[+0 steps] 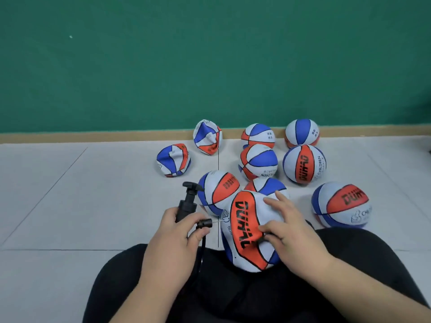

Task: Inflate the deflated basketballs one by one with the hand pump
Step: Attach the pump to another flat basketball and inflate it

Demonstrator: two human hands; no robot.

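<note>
A red, white and blue basketball, partly dented, sits on my lap. My right hand rests on its top right with fingers spread over the panels. My left hand grips the black hand pump by its barrel and pinches the black needle fitting, whose thin needle points at the ball's left side. The pump's hose hangs down over my leg. Two crumpled, deflated balls lie at the back left.
Several round, inflated balls are clustered on the grey tiled floor ahead and to the right, near a green wall with a tan skirting. My black-clad legs fill the bottom of the view.
</note>
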